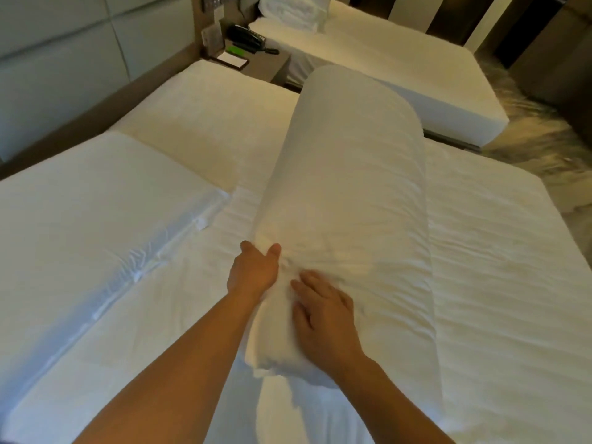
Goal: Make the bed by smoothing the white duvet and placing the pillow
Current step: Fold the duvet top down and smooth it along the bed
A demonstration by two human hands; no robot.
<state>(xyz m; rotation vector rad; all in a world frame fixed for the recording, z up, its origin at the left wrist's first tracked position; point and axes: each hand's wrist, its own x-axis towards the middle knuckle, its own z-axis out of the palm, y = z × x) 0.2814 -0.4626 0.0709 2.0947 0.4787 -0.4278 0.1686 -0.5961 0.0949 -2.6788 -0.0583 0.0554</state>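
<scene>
Both bare forearms reach in from the bottom edge toward a long roll of white duvet (pixel 349 193) lying across the near bed (pixel 499 251). The left hand (pixel 253 270) is open, its thumb and fingers pressed against the left flank of the roll, fingertips sinking slightly into the fabric. The right hand (pixel 323 315) lies flat and open on top of the roll's near end, fingers spread and pointing up and to the left — neither hand pinches or clutches the cloth. The roll is thick and wrinkled, running from just before the hands away toward the far edge of the mattress, and the sheet around it shows fine creases.

Left of the roll, a large white pillow (pixel 96 225) lies flat on the same bed, its shiny edge seam catching the light; it is near the roll but not touching it. Beyond it the quilted mattress top shows bare toward the padded wall panels (pixel 54 56).

Farther back, a nightstand (pixel 256 64) stands between the two beds, carrying a dark telephone (pixel 246 40), a green item and a notepad (pixel 232 60). A second bed (pixel 400 59) lies past it — folded white linen (pixel 290 11) is stacked at its head
</scene>
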